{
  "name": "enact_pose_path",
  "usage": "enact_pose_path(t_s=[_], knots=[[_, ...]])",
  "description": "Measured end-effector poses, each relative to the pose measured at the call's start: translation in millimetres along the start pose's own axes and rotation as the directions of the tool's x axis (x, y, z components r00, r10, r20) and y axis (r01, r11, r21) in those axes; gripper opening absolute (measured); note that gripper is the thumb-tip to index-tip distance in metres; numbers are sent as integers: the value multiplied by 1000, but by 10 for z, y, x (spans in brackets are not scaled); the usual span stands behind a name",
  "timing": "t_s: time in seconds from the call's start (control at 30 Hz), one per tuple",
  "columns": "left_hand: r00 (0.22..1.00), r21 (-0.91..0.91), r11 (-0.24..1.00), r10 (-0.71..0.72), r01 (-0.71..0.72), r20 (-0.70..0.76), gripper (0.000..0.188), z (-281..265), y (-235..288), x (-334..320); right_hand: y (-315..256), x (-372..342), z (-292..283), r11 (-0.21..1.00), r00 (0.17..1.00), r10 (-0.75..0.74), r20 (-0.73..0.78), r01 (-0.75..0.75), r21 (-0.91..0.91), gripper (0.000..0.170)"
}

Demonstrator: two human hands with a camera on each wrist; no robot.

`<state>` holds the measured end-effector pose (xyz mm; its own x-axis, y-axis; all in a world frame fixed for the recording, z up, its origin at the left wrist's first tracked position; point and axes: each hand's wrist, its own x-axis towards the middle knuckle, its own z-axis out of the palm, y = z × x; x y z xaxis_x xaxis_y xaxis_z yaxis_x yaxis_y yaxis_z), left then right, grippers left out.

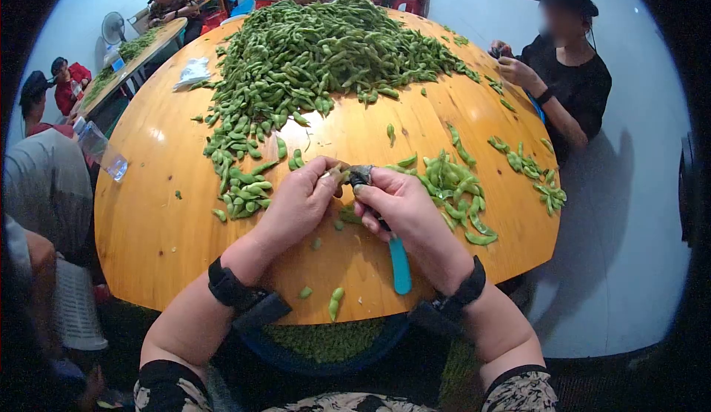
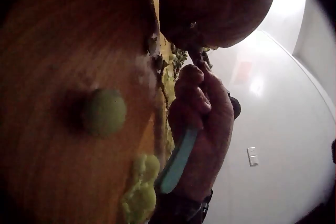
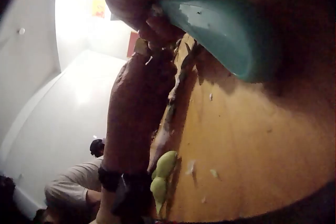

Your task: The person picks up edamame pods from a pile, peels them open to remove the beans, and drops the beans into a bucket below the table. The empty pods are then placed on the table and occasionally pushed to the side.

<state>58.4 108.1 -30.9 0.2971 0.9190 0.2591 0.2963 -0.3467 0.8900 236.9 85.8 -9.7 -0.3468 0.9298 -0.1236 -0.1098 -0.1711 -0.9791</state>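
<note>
My left hand (image 1: 300, 197) pinches a small greenish bean pod (image 1: 341, 174) between thumb and fingers, mostly covered by them. Close against it, my right hand (image 1: 407, 201) grips a tool with a teal handle (image 1: 401, 265) and a dark upper part; its working end is largely hidden by the fingertips. The handle shows broad and rounded in the right wrist view. Just right of that hand lies a small heap of green pods (image 1: 452, 182). A single plump pod (image 1: 336, 305) rests near the table's front edge, with a loose green bean (image 2: 105, 112) nearby.
A big mound of green pods (image 1: 318, 49) covers the far half of the wooden table (image 1: 163, 242). Below the front edge stands a basin (image 1: 255, 344) full of shelled beans. A plastic bottle (image 1: 100, 149) is at the left edge. A person in black (image 1: 570, 86) sits at the right.
</note>
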Motion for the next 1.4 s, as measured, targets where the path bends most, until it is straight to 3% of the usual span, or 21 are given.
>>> enact_pose_path(t_s=[0.07,0.1,0.23,0.3,0.43,0.53,0.6,0.63,0.67,0.7,0.73,0.8,0.87,0.93,1.0,1.03,1.1,1.27,1.33,1.37,1.4], knots=[[996,27,997,-76,75,42,23,-9,-44,-4,-23,-19,29,1000,1000,-12,2,12,-12,19],[988,-144,980,-121,134,96,23,-12,3,-10,-40,-30,43,1000,1000,-21,-3,21,-20,19],[952,-277,916,-247,290,179,27,-101,91,-36,-83,-61,62,999,999,-27,42,26,36,16],[908,-479,776,-301,411,291,33,-122,74,-23,-98,-70,44,997,1000,9,7,-10,82,15],[920,-582,723,-201,371,336,32,-118,-8,-3,-95,-67,11,999,1000,-3,-16,4,44,14],[934,-503,797,-210,334,289,33,-56,16,-25,-79,-59,7,999,999,-33,33,33,19,19],[971,-450,872,-101,191,217,36,2,47,-31,-85,-66,27,998,999,-37,-26,38,53,12],[946,-319,903,-215,287,241,41,-8,110,-74,-88,-60,12,998,999,-42,-18,43,55,12],[957,-70,973,-200,219,208,40,-21,208,-127,-91,-46,-28,991,990,-51,-131,66,118,11],[976,55,996,-86,76,198,38,14,146,-159,-93,-26,-76,979,969,-54,-241,99,179,10],[978,180,981,29,-67,206,35,45,123,-193,-65,5,-154,977,970,-63,-234,107,183,10],[972,211,976,12,-62,234,28,0,201,-254,5,60,-295,929,945,-3,-326,123,349,8],[959,533,815,88,-225,270,22,-125,319,-294,-1,43,-312,913,951,7,-308,120,390,6],[984,651,743,52,-153,172,15,-288,413,-220,4,50,-332,915,971,23,-237,75,397,7],[992,853,520,122,-28,-42,12,-504,349,-118,-31,45,-309,912,975,28,-221,66,405,9],[992,857,515,120,-30,-37,12,-594,220,-72,-39,38,-294,913,978,34,-207,54,405,11],[995,932,353,32,79,-97,10,-741,-98,42,-14,39,-293,914,986,39,-160,29,406,13],[996,927,366,-15,85,-86,7,-763,-22,100,-80,-30,-182,949,998,38,-39,-24,316,18],[994,843,534,42,65,-103,9,-649,92,80,-137,-74,-89,990,999,32,22,-34,134,18],[995,842,536,43,57,-94,9,-566,133,60,-149,-84,-56,995,999,34,39,-38,93,19],[991,697,715,124,-52,-53,11,-464,170,33,-140,-83,-39,995,999,35,31,-38,95,19]])
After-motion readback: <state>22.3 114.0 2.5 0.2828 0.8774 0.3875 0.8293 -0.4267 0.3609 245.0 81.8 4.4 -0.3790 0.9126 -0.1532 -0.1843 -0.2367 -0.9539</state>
